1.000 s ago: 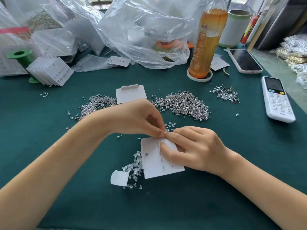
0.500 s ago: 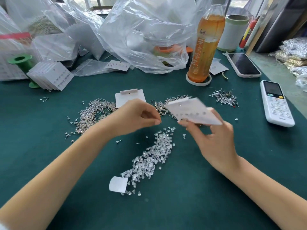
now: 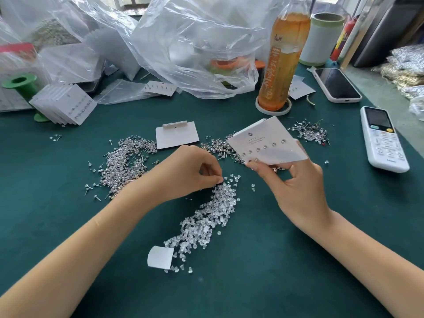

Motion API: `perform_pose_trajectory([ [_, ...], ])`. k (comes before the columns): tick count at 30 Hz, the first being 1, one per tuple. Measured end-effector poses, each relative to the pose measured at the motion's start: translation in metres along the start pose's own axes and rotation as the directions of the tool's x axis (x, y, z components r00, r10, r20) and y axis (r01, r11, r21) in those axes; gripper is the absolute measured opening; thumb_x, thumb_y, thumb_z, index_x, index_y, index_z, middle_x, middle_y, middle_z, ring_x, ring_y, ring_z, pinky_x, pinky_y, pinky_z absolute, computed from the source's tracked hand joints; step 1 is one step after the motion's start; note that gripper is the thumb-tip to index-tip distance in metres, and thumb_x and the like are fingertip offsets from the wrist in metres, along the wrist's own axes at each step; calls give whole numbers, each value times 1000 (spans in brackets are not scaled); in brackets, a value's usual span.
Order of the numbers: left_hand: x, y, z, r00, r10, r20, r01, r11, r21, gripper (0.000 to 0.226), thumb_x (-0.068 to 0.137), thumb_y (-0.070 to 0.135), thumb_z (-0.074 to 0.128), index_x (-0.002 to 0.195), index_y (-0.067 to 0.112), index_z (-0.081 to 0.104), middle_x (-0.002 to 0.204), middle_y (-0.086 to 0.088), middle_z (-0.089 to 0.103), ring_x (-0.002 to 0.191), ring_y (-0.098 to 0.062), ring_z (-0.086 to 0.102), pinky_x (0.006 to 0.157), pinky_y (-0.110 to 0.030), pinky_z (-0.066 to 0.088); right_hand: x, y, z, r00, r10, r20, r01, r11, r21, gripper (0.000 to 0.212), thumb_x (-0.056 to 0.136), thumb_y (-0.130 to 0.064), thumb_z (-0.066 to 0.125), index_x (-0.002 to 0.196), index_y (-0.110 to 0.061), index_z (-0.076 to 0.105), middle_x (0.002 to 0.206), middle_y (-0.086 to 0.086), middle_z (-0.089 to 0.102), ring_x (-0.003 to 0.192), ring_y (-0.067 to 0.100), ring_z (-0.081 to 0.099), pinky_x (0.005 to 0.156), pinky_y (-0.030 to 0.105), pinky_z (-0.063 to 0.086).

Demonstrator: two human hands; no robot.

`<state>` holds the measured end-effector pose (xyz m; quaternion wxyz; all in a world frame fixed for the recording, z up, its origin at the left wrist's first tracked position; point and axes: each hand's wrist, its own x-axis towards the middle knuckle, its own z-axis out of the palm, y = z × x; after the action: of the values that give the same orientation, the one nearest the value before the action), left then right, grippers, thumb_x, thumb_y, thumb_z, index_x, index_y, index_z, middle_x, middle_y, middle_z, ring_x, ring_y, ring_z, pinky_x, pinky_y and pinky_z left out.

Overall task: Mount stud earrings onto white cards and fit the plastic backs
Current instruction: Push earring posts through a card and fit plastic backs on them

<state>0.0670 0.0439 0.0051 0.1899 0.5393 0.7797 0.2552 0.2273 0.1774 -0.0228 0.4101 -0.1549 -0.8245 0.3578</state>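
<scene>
My right hand (image 3: pixel 296 187) holds a white card (image 3: pixel 268 145) above the green table, face up, with a row of several stud earrings showing on it. My left hand (image 3: pixel 195 171) has its fingers curled, fingertips pinched together at the top of the pile of clear plastic backs (image 3: pixel 206 221); whether a back sits between them is hidden. Loose stud earrings lie in a pile to the left (image 3: pixel 125 161) and another behind the card (image 3: pixel 220 145). A blank white card (image 3: pixel 176 136) lies beyond my left hand.
A stack of finished cards (image 3: pixel 64 106) sits far left by a green spool (image 3: pixel 20 83). Plastic bags (image 3: pixel 183 47), a tea bottle (image 3: pixel 280 63), a phone (image 3: pixel 336 84) and a white remote (image 3: pixel 382 138) line the back and right. A paper scrap (image 3: pixel 159 257) lies near the backs.
My right hand lifted the card off the table, uncovering the backs, and turned it face up. My left hand let go of the card and dropped to the pile of backs.
</scene>
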Motion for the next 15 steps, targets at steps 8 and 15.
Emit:
perform_pose_trajectory([
  [8, 1, -5, -2, 997, -78, -10, 75, 984, -162, 7, 85, 20, 67, 78, 21, 68, 61, 15, 62, 53, 4, 51, 55, -7, 39, 1, -3, -2, 976, -216, 32, 218, 972, -85, 29, 81, -32, 71, 90, -5, 68, 79, -19, 68, 59, 15, 65, 54, 31, 49],
  [15, -4, -3, -15, 989, -132, -65, 101, 931, -350, 8, 87, 23, 64, 79, 21, 66, 70, 9, 66, 65, -5, 56, 68, -22, 45, -1, 3, -1, 789, -511, 343, 579, 804, -136, 15, 72, 15, 67, 68, 0, 67, 63, 11, 63, 53, 31, 58, 46, 34, 48],
])
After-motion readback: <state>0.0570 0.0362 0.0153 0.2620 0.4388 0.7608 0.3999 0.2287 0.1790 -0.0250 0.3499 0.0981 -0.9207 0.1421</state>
